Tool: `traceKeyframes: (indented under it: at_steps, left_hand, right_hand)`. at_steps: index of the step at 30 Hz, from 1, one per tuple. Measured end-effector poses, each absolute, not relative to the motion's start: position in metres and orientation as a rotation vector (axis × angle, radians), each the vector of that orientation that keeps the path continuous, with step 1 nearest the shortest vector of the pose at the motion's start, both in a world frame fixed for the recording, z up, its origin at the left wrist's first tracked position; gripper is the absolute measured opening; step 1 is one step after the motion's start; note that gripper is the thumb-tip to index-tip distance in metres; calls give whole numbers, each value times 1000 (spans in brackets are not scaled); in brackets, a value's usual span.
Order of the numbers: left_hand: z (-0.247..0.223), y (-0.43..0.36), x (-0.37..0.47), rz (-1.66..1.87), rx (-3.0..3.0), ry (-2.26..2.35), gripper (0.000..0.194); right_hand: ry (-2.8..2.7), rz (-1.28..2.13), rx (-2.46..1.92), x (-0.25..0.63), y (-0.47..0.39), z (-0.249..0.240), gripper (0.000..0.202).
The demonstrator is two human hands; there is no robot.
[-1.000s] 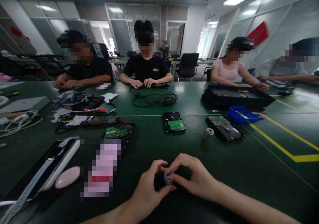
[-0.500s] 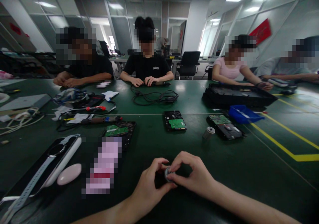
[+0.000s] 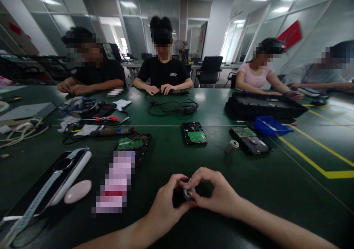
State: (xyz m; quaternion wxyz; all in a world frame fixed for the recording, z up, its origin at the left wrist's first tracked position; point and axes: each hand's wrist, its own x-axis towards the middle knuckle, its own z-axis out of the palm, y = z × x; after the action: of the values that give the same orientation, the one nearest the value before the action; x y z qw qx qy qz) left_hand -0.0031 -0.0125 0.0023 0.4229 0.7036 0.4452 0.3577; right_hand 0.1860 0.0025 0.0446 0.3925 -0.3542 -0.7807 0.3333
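Note:
Between my two hands, low in the middle of the view, is a small round grey metal part (image 3: 189, 194), seen nearly end-on. My left hand (image 3: 168, 199) curls around its left side, thumb below and fingers above. From the right, my right hand (image 3: 214, 192) pinches at its upper face and right edge with thumb and fingers. The fingers hide much of the part. Beyond my right hand, a silver metal cylinder (image 3: 232, 146) stands upright on the green table (image 3: 166, 156). Past my hands lies a hard drive (image 3: 195, 133) with a green circuit board.
Another hard drive (image 3: 251, 140) lies at right by a blue tray (image 3: 272, 126) and black plastic housing (image 3: 267, 105). At left are a watch (image 3: 63, 164), pink oval object (image 3: 77, 191), screwdriver (image 3: 107, 119) and third drive (image 3: 143, 147). Several people sit opposite, near a coiled cable (image 3: 177, 107).
My right fingers have shifted slightly over the round metal part, and more of its face shows. My left hand stays around it. The objects on the table have not moved.

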Motion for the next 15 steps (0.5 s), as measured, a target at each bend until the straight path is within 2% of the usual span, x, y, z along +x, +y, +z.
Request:
traceKeyframes:
  at_steps: [9, 15]
  left_hand:
    - [4, -11, -3, 887, 1759, 1104, 51]
    - [2, -11, -4, 887, 1773, 1094, 53]
  right_hand:
    - [-1742, 1158, -1024, 178, 3, 43, 15]
    - [-1838, 1085, -1048, 224, 6, 67, 11]
